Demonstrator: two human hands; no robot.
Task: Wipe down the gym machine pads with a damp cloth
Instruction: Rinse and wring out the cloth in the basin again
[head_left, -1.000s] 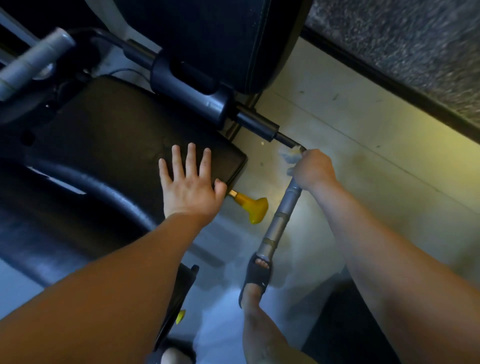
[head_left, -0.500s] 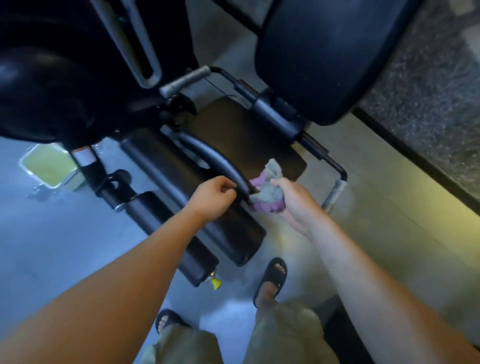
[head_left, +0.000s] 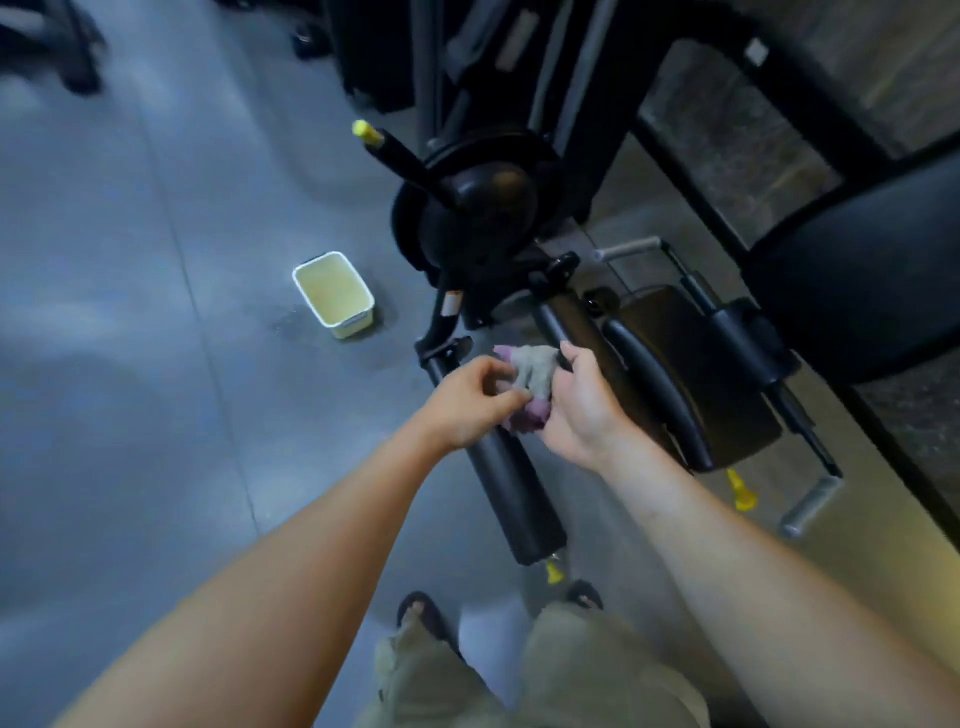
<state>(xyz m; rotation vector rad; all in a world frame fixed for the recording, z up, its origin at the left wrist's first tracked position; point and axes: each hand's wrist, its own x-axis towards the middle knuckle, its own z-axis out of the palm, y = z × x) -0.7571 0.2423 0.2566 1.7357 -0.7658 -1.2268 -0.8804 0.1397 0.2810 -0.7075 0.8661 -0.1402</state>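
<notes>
On the floor at the left stands a pale tub holding yellowish liquid, well apart from the hands. A second ago the left hand lay flat on the seat pad while the right worked at a grey handle of the machine. Since then both hands have left the machine and met in mid-air, so the wiping stroke is broken off.

The left grip is nearly closed, its fingertips pinching the near edge of the cloth. The cloth, grey with a purple underside, is bunched between the two hands, above the black roller pad and touching no pad.

The right hand cradles the bundle from the other side, fingers curled round it and the thumb up at its top edge: a loose but closed grip.

Judging from this, the cloth is being refolded to a fresh face, or made ready for the tub, before the next pad. The seat pad and the large back pad lie further right.
</notes>
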